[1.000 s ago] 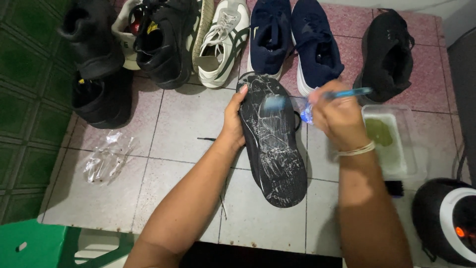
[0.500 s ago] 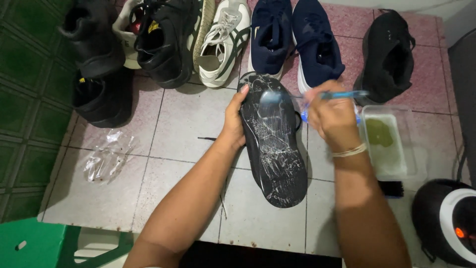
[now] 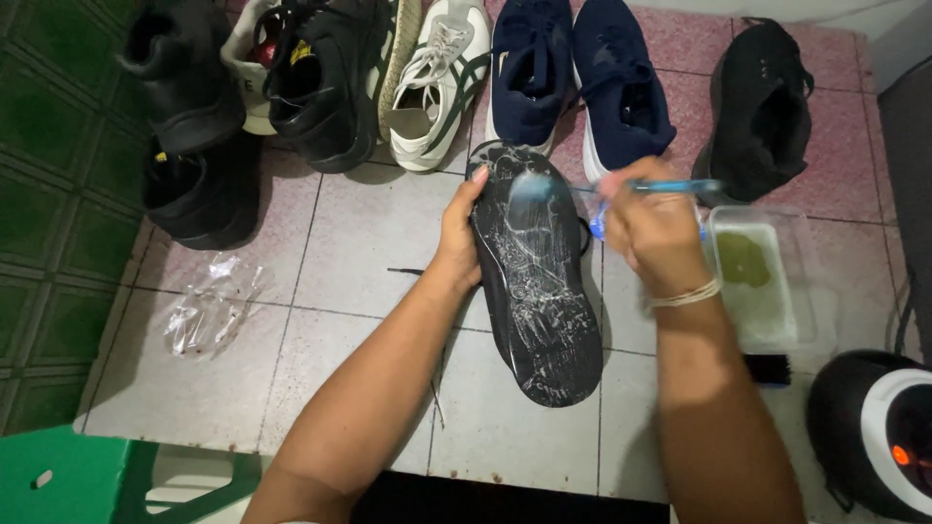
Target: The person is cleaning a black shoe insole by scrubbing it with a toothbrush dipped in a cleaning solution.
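My left hand (image 3: pixel 458 236) grips the left edge of a black shoe (image 3: pixel 537 275) held sole up, its tread streaked with white foam. My right hand (image 3: pixel 652 231) holds a blue toothbrush (image 3: pixel 649 185) whose blurred bristle end lies on the sole near the toe. A cream band circles my right wrist. The shoe's upper is hidden underneath.
Several shoes line the back: black ones (image 3: pixel 320 82), a white sneaker (image 3: pixel 437 82), a navy pair (image 3: pixel 573 78) and a black shoe (image 3: pixel 762 107). A clear tub of greenish liquid (image 3: pixel 757 277) sits right of my hand. Crumpled plastic (image 3: pixel 209 306) lies left; a black-and-white appliance (image 3: pixel 879 432) at lower right.
My right hand with the toothbrush has shifted slightly left and down along the sole's toe end. The left hand and the shoe have stayed put.
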